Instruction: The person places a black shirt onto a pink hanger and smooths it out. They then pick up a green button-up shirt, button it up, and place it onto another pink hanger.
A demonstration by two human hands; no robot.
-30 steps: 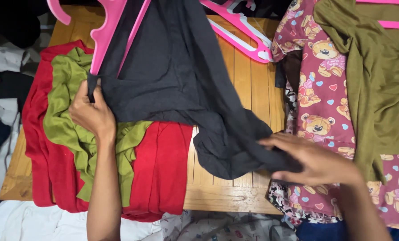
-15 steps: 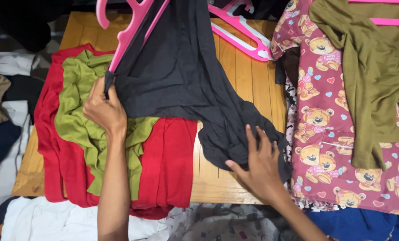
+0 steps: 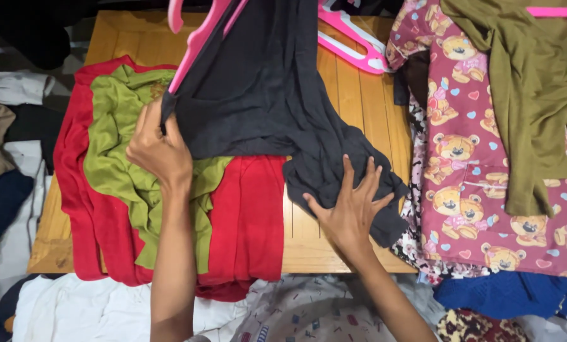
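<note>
A dark grey garment [image 3: 264, 95] hangs on a pink hanger [image 3: 198, 38] and spreads over a wooden table [image 3: 359, 107]. My left hand [image 3: 160, 152] grips the garment's left edge by the hanger's arm. My right hand [image 3: 350, 206] lies flat with fingers spread on the garment's bunched lower part [image 3: 334, 161]. Under the dark garment lie a green garment [image 3: 115, 164] and a red one [image 3: 248, 215], stacked at the table's left.
A second pink hanger [image 3: 353, 47] lies on the table at the top. To the right are a pink bear-print cloth [image 3: 461, 164] and an olive top [image 3: 530, 95]. White, blue and patterned clothes [image 3: 296, 310] crowd the near edge; more clothes [image 3: 4, 152] pile at left.
My right hand has come left from the bear-print cloth's edge and opened flat on the dark garment's bunched end. My left hand keeps its grip; the view has shifted.
</note>
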